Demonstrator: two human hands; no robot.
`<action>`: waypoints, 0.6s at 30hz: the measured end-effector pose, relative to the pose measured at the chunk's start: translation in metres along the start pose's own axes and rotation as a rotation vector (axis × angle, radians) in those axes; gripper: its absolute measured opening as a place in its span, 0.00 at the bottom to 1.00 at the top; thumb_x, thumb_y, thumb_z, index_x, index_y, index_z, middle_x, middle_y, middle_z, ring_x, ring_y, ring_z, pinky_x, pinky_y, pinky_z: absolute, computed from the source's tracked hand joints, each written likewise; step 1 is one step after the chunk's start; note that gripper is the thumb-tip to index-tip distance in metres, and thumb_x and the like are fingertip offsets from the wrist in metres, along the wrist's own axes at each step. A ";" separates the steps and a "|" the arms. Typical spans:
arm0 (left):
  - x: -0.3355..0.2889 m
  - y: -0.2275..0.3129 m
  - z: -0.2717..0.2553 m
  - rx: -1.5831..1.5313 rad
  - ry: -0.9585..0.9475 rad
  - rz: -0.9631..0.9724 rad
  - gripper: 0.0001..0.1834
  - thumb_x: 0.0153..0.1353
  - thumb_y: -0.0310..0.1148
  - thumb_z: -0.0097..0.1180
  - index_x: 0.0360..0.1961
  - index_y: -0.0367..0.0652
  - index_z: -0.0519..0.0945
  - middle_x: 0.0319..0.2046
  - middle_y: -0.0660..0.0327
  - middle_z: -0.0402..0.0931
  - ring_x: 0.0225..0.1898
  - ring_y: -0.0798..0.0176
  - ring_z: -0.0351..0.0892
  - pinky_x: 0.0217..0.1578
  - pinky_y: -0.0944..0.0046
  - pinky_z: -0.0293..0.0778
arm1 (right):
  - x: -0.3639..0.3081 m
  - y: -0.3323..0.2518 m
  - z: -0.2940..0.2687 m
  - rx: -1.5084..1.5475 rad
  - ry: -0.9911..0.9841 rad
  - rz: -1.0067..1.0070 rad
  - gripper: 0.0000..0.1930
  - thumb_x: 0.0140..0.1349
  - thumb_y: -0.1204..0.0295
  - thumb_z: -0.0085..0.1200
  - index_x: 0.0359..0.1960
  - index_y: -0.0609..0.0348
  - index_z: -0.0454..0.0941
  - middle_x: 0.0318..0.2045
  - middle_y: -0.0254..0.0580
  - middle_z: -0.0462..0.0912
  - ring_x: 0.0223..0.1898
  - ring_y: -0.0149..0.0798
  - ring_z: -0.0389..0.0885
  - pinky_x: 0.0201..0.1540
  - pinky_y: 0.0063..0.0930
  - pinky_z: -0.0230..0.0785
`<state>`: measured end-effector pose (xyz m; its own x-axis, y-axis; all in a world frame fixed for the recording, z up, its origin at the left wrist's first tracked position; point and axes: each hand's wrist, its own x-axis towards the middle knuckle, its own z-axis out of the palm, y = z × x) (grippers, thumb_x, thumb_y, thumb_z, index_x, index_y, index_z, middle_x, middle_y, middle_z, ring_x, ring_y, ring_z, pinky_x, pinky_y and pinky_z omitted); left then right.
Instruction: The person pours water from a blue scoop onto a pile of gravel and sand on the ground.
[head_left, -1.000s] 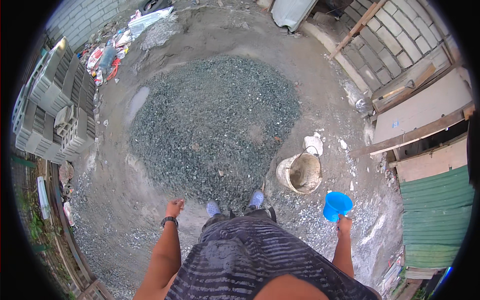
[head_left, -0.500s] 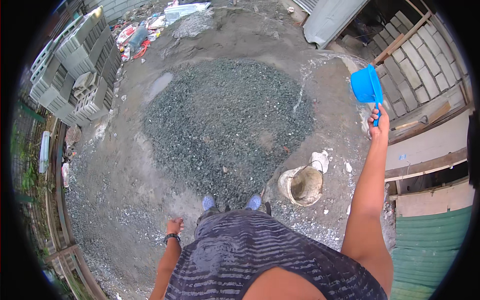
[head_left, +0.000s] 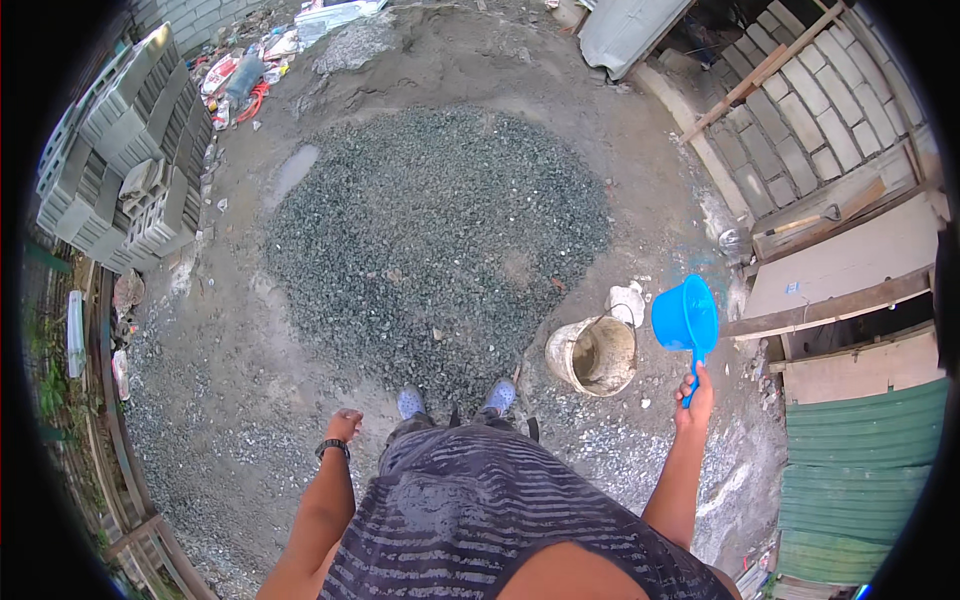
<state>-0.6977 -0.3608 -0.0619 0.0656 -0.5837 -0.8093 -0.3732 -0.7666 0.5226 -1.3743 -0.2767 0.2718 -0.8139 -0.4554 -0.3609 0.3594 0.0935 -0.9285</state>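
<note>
My right hand [head_left: 697,393], out to the right, is wrapped round the handle of a blue plastic water dipper [head_left: 683,316]. The dipper's cup points away from me, just right of a dirty white bucket [head_left: 591,357]. That bucket stands tilted-looking on the ground with its wire handle up and some greyish stuff low inside. My left hand [head_left: 345,425], with a dark band at the wrist, hangs at my left side; its fingers are curled in and nothing shows in them. Before my feet lies a wide, low heap of grey gravel [head_left: 440,230].
Stacked hollow concrete blocks [head_left: 125,150] stand at the left. Litter and a plastic bottle [head_left: 245,78] lie beyond them. On the right are a block wall [head_left: 815,100], a shovel [head_left: 800,222] and green corrugated sheets [head_left: 865,480]. A whitish lump [head_left: 627,303] lies behind the bucket.
My right hand has come down and back toward me with the dipper, from far right to beside the bucket. A thin splash of water over the gravel's right side is gone.
</note>
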 end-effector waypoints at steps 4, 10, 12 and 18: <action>0.036 0.055 -0.012 0.062 -0.002 0.052 0.19 0.60 0.40 0.62 0.45 0.35 0.81 0.30 0.57 0.83 0.29 0.64 0.82 0.29 0.64 0.78 | -0.071 0.102 -0.106 -0.158 0.275 0.186 0.08 0.65 0.62 0.56 0.34 0.50 0.73 0.19 0.26 0.70 0.15 0.24 0.65 0.16 0.23 0.57; 0.058 0.112 -0.018 0.033 -0.051 0.237 0.20 0.61 0.41 0.60 0.46 0.35 0.82 0.31 0.59 0.83 0.30 0.66 0.81 0.32 0.66 0.76 | -0.149 0.175 -0.189 -0.409 0.511 0.389 0.08 0.61 0.68 0.55 0.26 0.56 0.72 0.17 0.32 0.71 0.15 0.27 0.67 0.15 0.24 0.56; 0.048 0.129 -0.007 0.024 -0.011 0.299 0.21 0.61 0.41 0.60 0.47 0.36 0.82 0.33 0.59 0.83 0.31 0.66 0.81 0.34 0.66 0.76 | -0.142 0.194 -0.200 -0.491 0.520 0.428 0.08 0.59 0.70 0.55 0.24 0.57 0.72 0.17 0.33 0.71 0.15 0.28 0.68 0.15 0.25 0.56; 0.027 0.059 -0.017 0.075 -0.009 0.212 0.21 0.61 0.42 0.60 0.47 0.36 0.82 0.32 0.58 0.83 0.29 0.64 0.81 0.35 0.64 0.77 | -0.049 0.172 -0.063 -0.668 0.113 0.212 0.12 0.58 0.70 0.58 0.19 0.57 0.72 0.13 0.36 0.71 0.10 0.29 0.64 0.10 0.26 0.51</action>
<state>-0.7024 -0.4262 -0.0489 -0.0297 -0.7270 -0.6860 -0.4451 -0.6049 0.6603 -1.3009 -0.1822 0.1244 -0.8129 -0.2756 -0.5131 0.1879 0.7097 -0.6790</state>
